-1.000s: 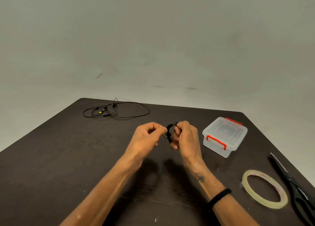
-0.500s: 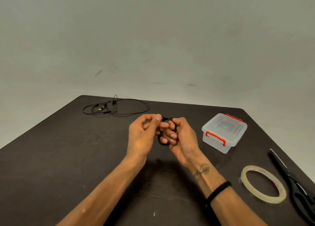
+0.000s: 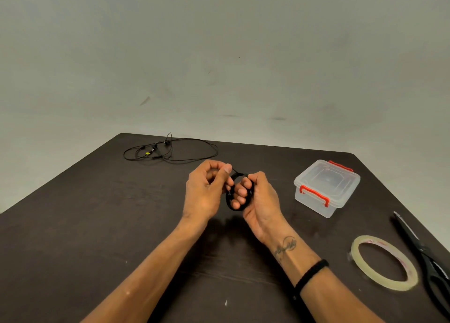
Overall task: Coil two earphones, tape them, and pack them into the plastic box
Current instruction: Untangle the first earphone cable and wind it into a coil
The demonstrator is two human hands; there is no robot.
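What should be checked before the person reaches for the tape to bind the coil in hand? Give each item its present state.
1. Coil held firm: ok, right hand grips the coiled earphone with fingers through the loop.
2. Loose end wound in: not ok, left hand pinches a short tail of cord at the top.
3. Tape roll within reach: ok, flat on the table by the right forearm.
4. Scissors at hand: ok, beside the roll.
5. Plastic box ready: not ok, lid on.
6. Second earphone: not ok, uncoiled at the far edge.
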